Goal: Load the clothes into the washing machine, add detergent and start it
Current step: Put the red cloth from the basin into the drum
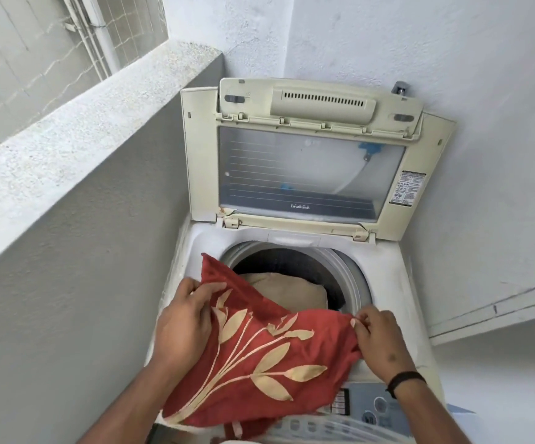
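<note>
Standing tight in a corner, the washing machine (295, 251) had a grey wall with a speckled ledge (77, 129) close on its left and a white wall (484, 155) close behind and on its right. Its lid (308, 161) was folded up and leaned back at the wall, so the round drum hole (291, 267) was open from above. Some room showed at the back of the hole — a tan cloth (288, 293) lay low inside it. A red cloth with tan leaves (259, 357) was spread over the front rim and part of the control panel (365, 408). The left hand (186, 318) gripped its left edge, fingers curled round the cloth. The right hand (378, 334) — a black band (404, 379) on its wrist — pinched the right edge.
</note>
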Action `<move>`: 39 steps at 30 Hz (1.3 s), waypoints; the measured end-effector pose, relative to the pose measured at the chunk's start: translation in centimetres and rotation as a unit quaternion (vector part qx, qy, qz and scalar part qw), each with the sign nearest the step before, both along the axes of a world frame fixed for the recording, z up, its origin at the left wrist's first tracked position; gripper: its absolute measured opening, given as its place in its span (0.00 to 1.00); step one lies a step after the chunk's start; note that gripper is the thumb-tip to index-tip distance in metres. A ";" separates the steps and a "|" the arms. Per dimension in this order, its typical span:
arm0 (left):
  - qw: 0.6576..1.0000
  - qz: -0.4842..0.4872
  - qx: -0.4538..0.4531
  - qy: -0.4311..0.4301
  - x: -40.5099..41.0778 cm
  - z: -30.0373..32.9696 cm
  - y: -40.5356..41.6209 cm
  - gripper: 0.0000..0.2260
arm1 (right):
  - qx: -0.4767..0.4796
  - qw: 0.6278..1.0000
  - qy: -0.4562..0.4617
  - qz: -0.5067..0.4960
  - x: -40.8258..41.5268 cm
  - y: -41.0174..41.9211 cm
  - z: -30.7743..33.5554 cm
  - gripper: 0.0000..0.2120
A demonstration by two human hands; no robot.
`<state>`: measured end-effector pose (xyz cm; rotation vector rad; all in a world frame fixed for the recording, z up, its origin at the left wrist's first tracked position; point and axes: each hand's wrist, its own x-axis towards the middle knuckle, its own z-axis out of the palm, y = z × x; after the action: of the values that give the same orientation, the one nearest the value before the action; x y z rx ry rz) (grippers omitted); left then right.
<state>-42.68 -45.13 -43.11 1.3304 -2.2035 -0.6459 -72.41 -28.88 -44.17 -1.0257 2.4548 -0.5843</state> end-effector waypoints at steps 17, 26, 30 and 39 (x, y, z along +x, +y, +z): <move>0.923 -0.153 0.168 -0.311 -6.2 -6.4 -3.6 0.29 | 0.179 0.971 0.045 0.150 -0.9 -2.1 -3.8 0.19; 0.987 -0.091 0.070 -0.110 -10.8 -6.6 -5.6 0.19 | 0.103 0.968 0.153 0.168 -1.1 -5.5 -5.9 0.12; 0.999 -0.027 -0.036 -0.011 -11.8 -5.5 -5.1 0.20 | -0.009 0.978 0.174 0.111 -0.4 -5.6 -5.8 0.24; 0.813 -0.233 0.191 -0.498 -10.6 -9.6 -5.6 0.14 | 0.379 0.880 0.109 0.266 -0.5 -6.0 -7.8 0.18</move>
<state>-53.30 -50.73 -52.68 1.5331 -3.4827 -0.6612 -72.87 -34.90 -51.99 -1.3462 2.0891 0.6566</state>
